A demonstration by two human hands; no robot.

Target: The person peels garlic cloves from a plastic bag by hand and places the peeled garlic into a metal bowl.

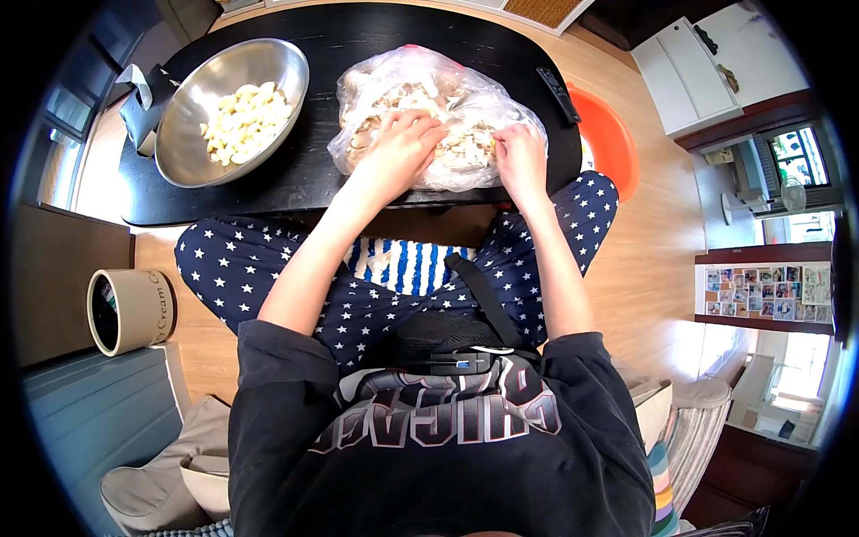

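A clear plastic bag [358, 80], spread open on the black table, is heaped with dry, papery garlic skins [470, 143]. My left hand [403, 150] rests on the skins near the middle of the bag, its fingers extended and slightly bent. At the bag's right side, the fingertips of my right hand [521, 159] are pinched together. A speck of pale yellow shows at these fingertips, too small to name. To the left stands a wide steel bowl [183, 121], tilted in view, with a pile of peeled garlic cloves [246, 123] in it.
The black table [327, 27] has a rounded edge close to my knees. A dark remote control [558, 95] lies at its right end, above an orange basin [616, 143] on the floor. A tissue pack [141, 116] is beyond the bowl at left. A cream bin [143, 309] stands on the floor.
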